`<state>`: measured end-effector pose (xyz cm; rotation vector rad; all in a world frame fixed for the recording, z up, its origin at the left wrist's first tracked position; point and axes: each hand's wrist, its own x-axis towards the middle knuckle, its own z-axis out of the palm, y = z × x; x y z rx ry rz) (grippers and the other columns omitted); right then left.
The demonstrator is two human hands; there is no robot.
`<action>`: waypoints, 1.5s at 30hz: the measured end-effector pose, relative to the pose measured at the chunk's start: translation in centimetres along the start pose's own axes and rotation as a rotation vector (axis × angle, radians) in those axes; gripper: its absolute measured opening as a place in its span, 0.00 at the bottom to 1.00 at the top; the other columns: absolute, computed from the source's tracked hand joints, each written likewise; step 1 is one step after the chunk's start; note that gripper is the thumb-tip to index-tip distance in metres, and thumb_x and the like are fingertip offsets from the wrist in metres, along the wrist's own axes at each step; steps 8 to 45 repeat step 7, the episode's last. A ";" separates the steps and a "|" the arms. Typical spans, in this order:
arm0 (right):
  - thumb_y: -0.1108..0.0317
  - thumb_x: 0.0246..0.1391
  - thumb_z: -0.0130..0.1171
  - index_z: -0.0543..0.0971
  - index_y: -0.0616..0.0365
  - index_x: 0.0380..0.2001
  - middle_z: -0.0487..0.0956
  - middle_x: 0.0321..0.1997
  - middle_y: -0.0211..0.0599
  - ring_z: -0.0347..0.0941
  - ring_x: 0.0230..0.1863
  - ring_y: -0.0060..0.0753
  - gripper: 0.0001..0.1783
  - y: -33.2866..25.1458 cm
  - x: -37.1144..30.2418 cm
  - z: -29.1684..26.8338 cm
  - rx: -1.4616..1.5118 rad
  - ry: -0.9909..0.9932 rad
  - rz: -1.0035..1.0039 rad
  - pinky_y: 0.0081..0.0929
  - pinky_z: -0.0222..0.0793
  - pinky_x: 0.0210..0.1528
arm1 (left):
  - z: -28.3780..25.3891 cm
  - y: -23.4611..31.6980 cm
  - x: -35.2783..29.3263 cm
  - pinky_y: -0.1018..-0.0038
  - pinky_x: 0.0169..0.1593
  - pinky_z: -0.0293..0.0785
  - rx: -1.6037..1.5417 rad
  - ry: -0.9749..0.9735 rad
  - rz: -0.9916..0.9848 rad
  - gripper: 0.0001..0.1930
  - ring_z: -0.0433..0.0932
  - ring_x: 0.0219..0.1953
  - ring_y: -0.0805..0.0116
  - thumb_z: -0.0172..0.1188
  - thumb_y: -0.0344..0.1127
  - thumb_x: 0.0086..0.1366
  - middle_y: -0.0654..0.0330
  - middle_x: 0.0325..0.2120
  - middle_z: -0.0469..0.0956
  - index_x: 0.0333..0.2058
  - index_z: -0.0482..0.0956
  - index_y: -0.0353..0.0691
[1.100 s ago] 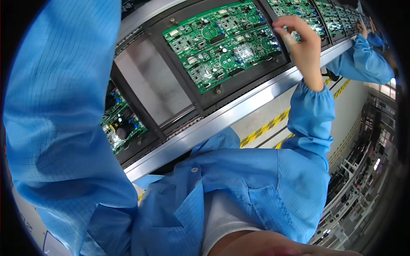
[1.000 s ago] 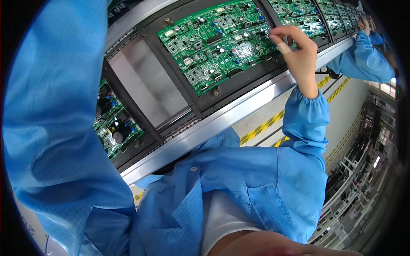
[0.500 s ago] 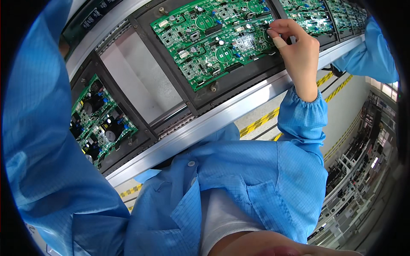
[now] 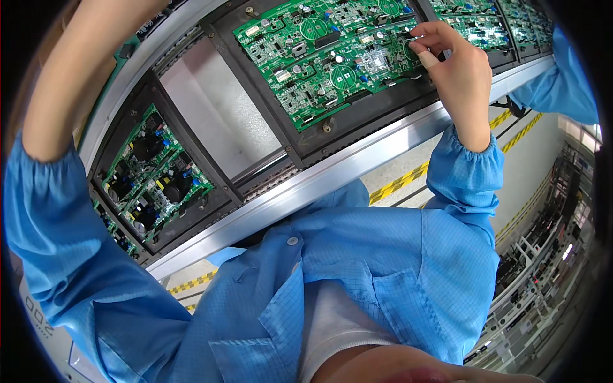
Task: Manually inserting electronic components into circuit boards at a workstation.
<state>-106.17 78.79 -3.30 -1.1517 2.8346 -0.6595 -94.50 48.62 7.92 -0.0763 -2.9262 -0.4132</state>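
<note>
My right hand [image 4: 461, 67] is at the far right corner of a green circuit board panel [image 4: 306, 70]. Its thumb and forefinger are pinched together just over the board, and any small part between them is too hidden to name. The panel lies in a dark carrier frame [image 4: 348, 124] and bears capacitors, connectors and round printed areas. My left forearm [image 4: 83, 83] reaches up past the left side of the rail. Only the wrist end of my left hand [image 4: 137, 9] shows at the upper edge; its fingers are out of the picture.
A metal rail [image 4: 383, 140] runs along the near side of the conveyor. To the left, another carrier holds populated boards [image 4: 163, 169] with large dark round parts. More panels [image 4: 476, 32] continue rightward, near another person's blue sleeve [image 4: 555, 83]. Yellow-black tape [image 4: 402, 182] marks the floor.
My left arm has swung up and forward, so its bare forearm now shows. My right hand keeps its pinch at the same spot on the board; the whole view has shifted slightly.
</note>
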 end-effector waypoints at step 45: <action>0.62 0.55 0.71 0.86 0.44 0.44 0.87 0.33 0.24 0.83 0.33 0.24 0.13 -0.2 -0.3 0.5 -0.025 0.031 0.124 0.25 0.74 0.36 | 1.3 3.4 -2.0 0.73 0.43 0.81 -0.211 -0.172 -0.017 0.07 0.85 0.35 0.67 0.68 0.29 0.64 0.52 0.34 0.86 0.40 0.86 0.33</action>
